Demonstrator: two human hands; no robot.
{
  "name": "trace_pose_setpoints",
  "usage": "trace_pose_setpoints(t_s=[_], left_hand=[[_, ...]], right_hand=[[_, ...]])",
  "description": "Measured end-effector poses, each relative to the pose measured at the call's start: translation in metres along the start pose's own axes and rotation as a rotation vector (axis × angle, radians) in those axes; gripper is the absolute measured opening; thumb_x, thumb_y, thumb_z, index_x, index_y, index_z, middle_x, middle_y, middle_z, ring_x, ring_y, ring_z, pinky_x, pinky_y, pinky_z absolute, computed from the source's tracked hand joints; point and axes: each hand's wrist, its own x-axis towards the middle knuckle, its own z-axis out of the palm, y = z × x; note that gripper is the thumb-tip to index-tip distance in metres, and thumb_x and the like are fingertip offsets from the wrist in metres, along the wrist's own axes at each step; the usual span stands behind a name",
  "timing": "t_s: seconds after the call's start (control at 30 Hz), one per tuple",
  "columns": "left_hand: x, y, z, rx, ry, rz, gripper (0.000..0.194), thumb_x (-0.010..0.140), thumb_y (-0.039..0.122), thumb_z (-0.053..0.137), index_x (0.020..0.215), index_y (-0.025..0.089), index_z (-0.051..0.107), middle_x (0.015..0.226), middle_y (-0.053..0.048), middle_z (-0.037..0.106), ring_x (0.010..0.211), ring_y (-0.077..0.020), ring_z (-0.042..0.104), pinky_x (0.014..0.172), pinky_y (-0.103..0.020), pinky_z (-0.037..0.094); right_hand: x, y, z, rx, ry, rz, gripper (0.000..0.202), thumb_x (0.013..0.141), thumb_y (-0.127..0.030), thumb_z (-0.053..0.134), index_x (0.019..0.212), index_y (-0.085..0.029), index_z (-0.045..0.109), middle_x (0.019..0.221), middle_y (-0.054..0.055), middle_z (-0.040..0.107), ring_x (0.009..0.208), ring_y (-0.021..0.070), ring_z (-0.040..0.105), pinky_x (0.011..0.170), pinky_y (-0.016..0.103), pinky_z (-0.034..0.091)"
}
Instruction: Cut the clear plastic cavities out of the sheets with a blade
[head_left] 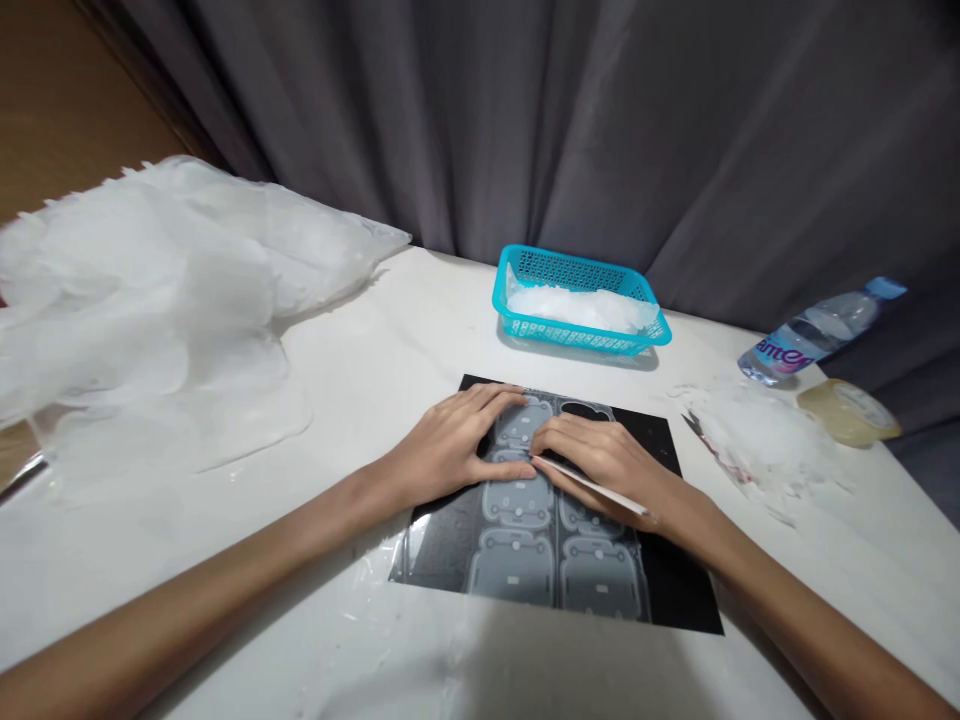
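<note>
A black sheet (pixel 686 590) lies flat on the white table, with rows of pale grey, rounded cut-out shapes (pixel 513 570) under or in a clear film. My left hand (pixel 469 430) rests on its upper left part, thumb and fingers apart, holding nothing. Closed round a thin white stick-like tool (pixel 592 484), my right hand (pixel 592 455) is over the upper right shapes. The tool slants toward my left thumb; its tip is hidden by my fingers, so its kind cannot be told. One shape at the top right (pixel 585 410) shows black inside its outline.
A blue plastic basket (pixel 581 338) behind the sheet holds white, translucent pieces. Crumpled translucent white plastic (pixel 172 280) is heaped at the left. To the right are a tilted water bottle (pixel 821 330), a roll of tape (pixel 847 412) and a pile of white scraps (pixel 757 435). A grey curtain hangs behind.
</note>
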Motion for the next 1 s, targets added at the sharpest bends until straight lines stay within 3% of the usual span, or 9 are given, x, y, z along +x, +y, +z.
trace_pose_setpoints(t_s=[0.13,0.37,0.63,0.73,0.87,0.93,1.0], left_hand=[[-0.001,0.000,0.001,0.004,0.002,-0.001,0.076,0.089,0.075,0.063,0.144,0.025,0.052,0.152,-0.010,0.056,0.137,-0.0342,0.056,0.112,-0.047,0.045],[-0.002,-0.001,0.003,-0.003,0.009,0.013,0.076,0.090,0.073,0.063,0.146,0.023,0.051,0.153,-0.011,0.056,0.137,-0.0343,0.055,0.112,-0.048,0.045],[-0.004,-0.003,0.007,-0.074,-0.005,0.015,0.078,0.091,0.071,0.063,0.152,0.026,0.045,0.157,-0.012,0.051,0.144,-0.0351,0.048,0.116,-0.050,0.041],[-0.003,-0.004,0.008,-0.092,-0.062,-0.019,0.093,0.092,0.074,0.059,0.163,0.023,0.028,0.167,-0.017,0.037,0.152,-0.0377,0.036,0.123,-0.053,0.033],[-0.002,-0.006,0.008,-0.073,-0.138,-0.080,0.112,0.090,0.080,0.055,0.168,0.018,0.004,0.173,-0.022,0.017,0.158,-0.0411,0.022,0.126,-0.059,0.024],[-0.003,-0.007,0.008,-0.085,-0.110,-0.077,0.115,0.089,0.079,0.058,0.168,0.020,-0.001,0.173,-0.022,0.017,0.157,-0.0412,0.023,0.126,-0.059,0.026],[-0.004,-0.007,0.008,-0.113,-0.028,-0.060,0.115,0.088,0.075,0.064,0.168,0.026,-0.002,0.172,-0.019,0.020,0.157,-0.0406,0.025,0.125,-0.058,0.029]], right_hand=[[-0.004,0.000,-0.001,-0.073,-0.022,0.000,0.015,0.108,-0.021,0.045,0.108,-0.020,0.060,0.098,0.008,0.073,0.092,0.0218,0.071,0.075,0.032,0.054],[-0.005,0.006,0.014,-0.153,0.078,-0.061,0.016,0.109,-0.022,0.047,0.108,-0.020,0.063,0.101,0.008,0.074,0.093,0.0209,0.072,0.083,0.033,0.058],[-0.012,0.008,0.030,-0.262,0.092,-0.104,0.031,0.106,-0.016,0.046,0.134,-0.018,0.060,0.120,0.015,0.071,0.111,0.0282,0.070,0.099,0.045,0.059],[-0.007,0.021,0.021,-0.166,0.219,-0.018,0.030,0.105,-0.015,0.046,0.131,-0.018,0.062,0.117,0.015,0.070,0.110,0.0286,0.068,0.097,0.045,0.058],[0.006,0.047,-0.008,-0.094,0.582,0.296,0.023,0.107,-0.023,0.046,0.115,-0.019,0.067,0.108,0.012,0.069,0.104,0.0276,0.067,0.094,0.046,0.055],[0.009,0.050,-0.020,-0.010,0.547,0.352,0.021,0.106,-0.027,0.050,0.110,-0.022,0.069,0.106,0.009,0.069,0.101,0.0261,0.067,0.091,0.043,0.055],[0.011,0.040,-0.028,0.104,0.394,0.326,0.019,0.106,-0.028,0.053,0.113,-0.023,0.070,0.108,0.007,0.069,0.102,0.0241,0.067,0.090,0.039,0.054]])
